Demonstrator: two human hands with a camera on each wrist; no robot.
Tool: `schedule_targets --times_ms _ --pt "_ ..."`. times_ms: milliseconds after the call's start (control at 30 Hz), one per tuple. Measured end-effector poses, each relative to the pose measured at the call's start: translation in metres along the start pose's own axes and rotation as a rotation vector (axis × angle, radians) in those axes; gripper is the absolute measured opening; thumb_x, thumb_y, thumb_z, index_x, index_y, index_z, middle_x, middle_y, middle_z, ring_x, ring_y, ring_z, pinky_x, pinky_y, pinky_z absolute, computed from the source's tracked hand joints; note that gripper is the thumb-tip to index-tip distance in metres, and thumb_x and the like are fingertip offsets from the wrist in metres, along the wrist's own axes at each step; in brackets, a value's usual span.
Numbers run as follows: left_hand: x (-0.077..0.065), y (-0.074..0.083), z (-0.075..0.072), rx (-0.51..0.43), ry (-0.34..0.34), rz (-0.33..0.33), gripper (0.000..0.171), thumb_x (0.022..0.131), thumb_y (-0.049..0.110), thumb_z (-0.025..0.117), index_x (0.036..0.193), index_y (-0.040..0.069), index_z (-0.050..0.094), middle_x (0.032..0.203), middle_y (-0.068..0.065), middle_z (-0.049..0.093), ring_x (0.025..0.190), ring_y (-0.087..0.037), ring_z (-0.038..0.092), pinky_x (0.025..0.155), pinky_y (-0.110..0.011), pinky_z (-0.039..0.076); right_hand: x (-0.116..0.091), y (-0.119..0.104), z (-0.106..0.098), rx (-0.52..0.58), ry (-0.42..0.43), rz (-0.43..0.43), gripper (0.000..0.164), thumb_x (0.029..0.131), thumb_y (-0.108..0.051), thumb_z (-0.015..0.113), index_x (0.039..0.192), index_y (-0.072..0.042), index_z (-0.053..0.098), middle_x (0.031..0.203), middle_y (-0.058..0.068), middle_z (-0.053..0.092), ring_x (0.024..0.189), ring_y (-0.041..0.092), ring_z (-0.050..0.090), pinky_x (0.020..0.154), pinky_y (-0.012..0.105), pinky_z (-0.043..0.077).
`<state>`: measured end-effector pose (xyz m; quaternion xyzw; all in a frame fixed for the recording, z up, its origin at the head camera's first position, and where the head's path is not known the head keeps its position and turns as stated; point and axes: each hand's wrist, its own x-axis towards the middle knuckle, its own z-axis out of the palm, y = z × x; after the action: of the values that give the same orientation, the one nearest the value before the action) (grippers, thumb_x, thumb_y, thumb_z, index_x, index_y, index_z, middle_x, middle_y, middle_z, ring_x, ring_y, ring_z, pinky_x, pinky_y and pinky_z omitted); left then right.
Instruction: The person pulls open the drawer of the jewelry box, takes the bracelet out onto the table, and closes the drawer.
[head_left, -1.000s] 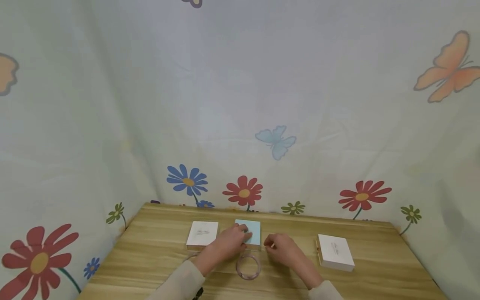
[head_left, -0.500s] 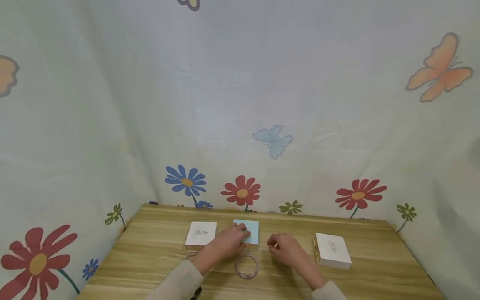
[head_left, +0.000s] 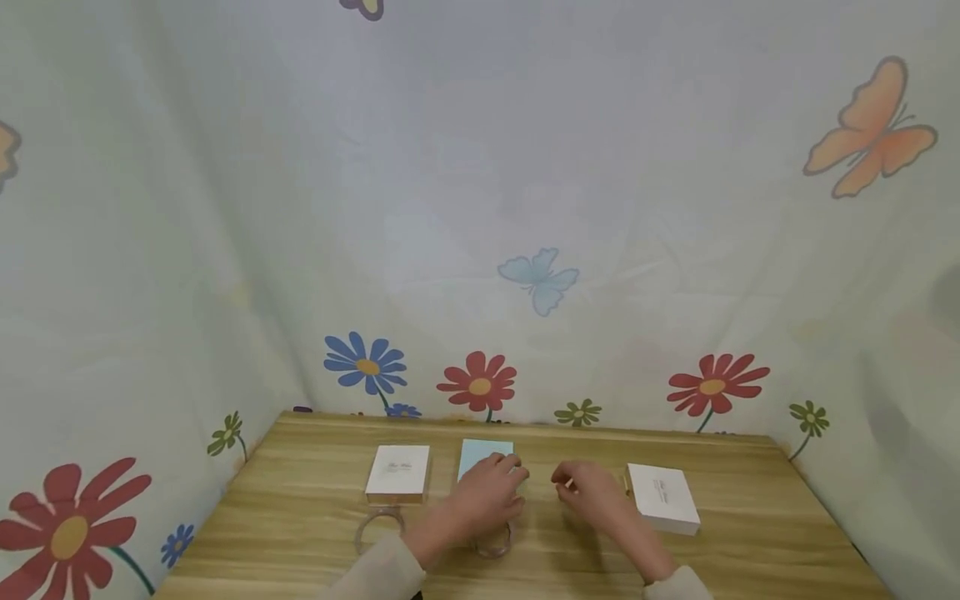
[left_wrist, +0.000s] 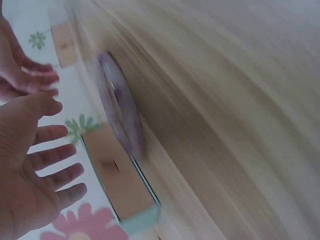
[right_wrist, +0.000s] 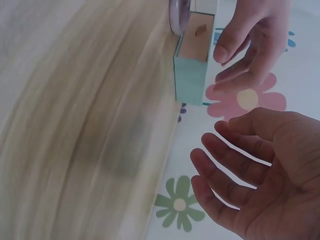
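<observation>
My left hand (head_left: pixel 487 496) hovers over the front of a light blue box (head_left: pixel 483 452), fingers spread and holding nothing. In the left wrist view the box shows a tan front with a small tab (left_wrist: pixel 111 165). A purplish bangle (left_wrist: pixel 129 107) lies just before that box, partly hidden by my left hand in the head view. My right hand (head_left: pixel 596 496) is held between the blue box and the right-hand white box (head_left: pixel 663 496), its fingers loosely bent with nothing in them. Both palms face each other across a gap.
A white box (head_left: pixel 397 471) with printed lettering stands left of the blue one, and a second bangle (head_left: pixel 360 533) lies before it. The wooden table (head_left: pixel 750 550) ends at a curtain (head_left: pixel 637 333) printed with flowers and butterflies.
My left hand has come up off the blue box's top and shifted toward me and to the right. My right hand has moved slightly right. The boxes stay where they were.
</observation>
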<state>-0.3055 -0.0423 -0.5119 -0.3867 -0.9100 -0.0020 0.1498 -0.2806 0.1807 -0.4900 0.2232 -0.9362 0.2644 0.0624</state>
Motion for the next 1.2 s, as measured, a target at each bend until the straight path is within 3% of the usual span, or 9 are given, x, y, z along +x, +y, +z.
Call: schedule_targets --times_ms 200,467,700,833,967,1200 --pt "0.015 0.020 0.005 0.023 0.002 0.097 0.028 0.097 0.034 0.067 0.120 0.019 0.068 0.123 0.001 0.063 0.112 -0.017 0.060 0.096 -0.029 0.050 -0.005 0.010 -0.015 -0.002 0.001 0.022 0.008 0.091 -0.001 0.069 0.096 -0.005 0.073 0.091 0.004 0.072 0.079 0.021 0.067 0.067 0.033 0.055" --pt "0.024 0.037 0.004 -0.023 -0.042 0.125 0.032 0.098 0.036 0.066 0.126 0.020 0.066 0.128 0.002 0.062 0.118 -0.017 0.058 0.104 -0.031 0.045 -0.019 0.021 -0.034 -0.028 0.026 0.117 0.008 0.093 -0.004 0.070 0.097 -0.010 0.073 0.090 0.000 0.072 0.082 0.019 0.068 0.069 0.036 0.056" --pt "0.034 0.048 0.002 -0.064 -0.073 0.118 0.035 0.098 0.038 0.067 0.129 0.021 0.066 0.129 0.003 0.061 0.119 -0.017 0.059 0.102 -0.032 0.048 -0.034 0.033 -0.045 -0.066 0.041 0.203 0.010 0.092 -0.006 0.072 0.100 -0.011 0.074 0.096 0.001 0.073 0.081 0.015 0.066 0.069 0.037 0.054" --pt "0.038 0.053 0.005 -0.070 -0.085 0.115 0.035 0.099 0.040 0.066 0.129 0.022 0.066 0.130 0.004 0.060 0.119 -0.017 0.058 0.100 -0.034 0.049 -0.044 0.042 -0.049 -0.140 0.071 0.199 0.019 0.091 -0.011 0.074 0.110 -0.006 0.074 0.113 0.013 0.072 0.094 0.028 0.070 0.079 0.045 0.056" --pt "0.042 0.059 0.007 -0.083 -0.092 0.117 0.035 0.099 0.040 0.064 0.130 0.024 0.065 0.131 0.005 0.060 0.120 -0.016 0.058 0.101 -0.034 0.048 -0.053 0.053 -0.054 -0.202 0.067 0.196 0.035 0.093 -0.019 0.074 0.122 -0.001 0.069 0.131 0.029 0.061 0.117 0.048 0.060 0.096 0.060 0.048" --pt "0.049 0.071 0.008 -0.109 -0.070 0.110 0.037 0.098 0.041 0.064 0.131 0.024 0.064 0.140 0.003 0.056 0.126 -0.018 0.054 0.103 -0.036 0.048 -0.063 0.066 -0.063 -0.250 0.033 0.206 0.056 0.092 -0.031 0.075 0.134 0.003 0.060 0.141 0.036 0.049 0.127 0.058 0.047 0.099 0.068 0.041"
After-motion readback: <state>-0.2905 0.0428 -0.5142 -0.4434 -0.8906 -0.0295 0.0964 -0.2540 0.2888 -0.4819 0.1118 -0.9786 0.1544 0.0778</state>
